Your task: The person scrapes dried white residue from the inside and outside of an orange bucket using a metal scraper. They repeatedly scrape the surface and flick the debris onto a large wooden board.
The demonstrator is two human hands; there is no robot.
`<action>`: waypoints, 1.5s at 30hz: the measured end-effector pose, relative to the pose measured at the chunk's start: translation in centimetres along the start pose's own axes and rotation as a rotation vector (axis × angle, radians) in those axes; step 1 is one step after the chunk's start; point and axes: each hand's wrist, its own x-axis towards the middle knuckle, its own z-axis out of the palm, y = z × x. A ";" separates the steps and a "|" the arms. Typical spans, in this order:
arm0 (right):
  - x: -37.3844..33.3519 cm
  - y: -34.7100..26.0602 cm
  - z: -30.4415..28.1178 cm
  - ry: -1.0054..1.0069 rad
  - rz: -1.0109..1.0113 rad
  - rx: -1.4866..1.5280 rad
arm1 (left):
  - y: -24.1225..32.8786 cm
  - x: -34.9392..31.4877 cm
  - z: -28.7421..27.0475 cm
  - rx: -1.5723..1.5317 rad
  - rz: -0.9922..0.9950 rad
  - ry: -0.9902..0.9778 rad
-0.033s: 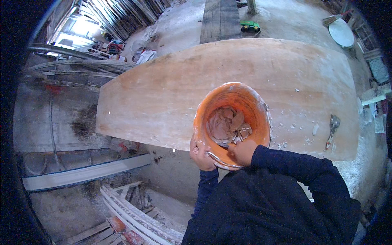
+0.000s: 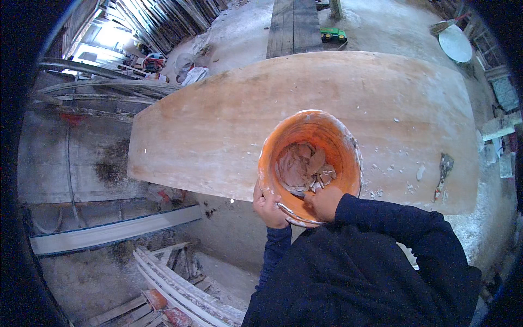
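Left hand [image 2: 268, 206] grips orange bucket [image 2: 338, 143] rim; right hand [image 2: 325, 201] inside, fingers hidden, grip unclear.

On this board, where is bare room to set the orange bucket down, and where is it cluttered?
The wooden board is bare left of and beyond the orange bucket, which the left hand and right hand hold at its near rim. Right of the bucket it is crowded: plaster crumbs and a scraper.

Soft, even daylight, brightest at about eleven o'clock, where a patch is blown out to white. The pale surface [image 2: 327, 103] is clearly lit, with faint shadows. Straight edges bow strongly toward the rim, and black vignetting fills the corners. Focus is fairly sharp at centre.
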 end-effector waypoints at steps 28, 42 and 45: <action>1.1 1.1 0.5 0.139 0.042 0.171 | -0.8 0.6 -0.2 -0.037 -0.002 0.013; 1.9 -0.5 0.1 0.008 0.033 0.187 | -0.9 0.1 0.1 -0.097 -0.014 0.054; 1.6 -0.6 0.1 0.043 -0.003 0.171 | -0.8 0.0 0.1 -0.050 -0.012 0.048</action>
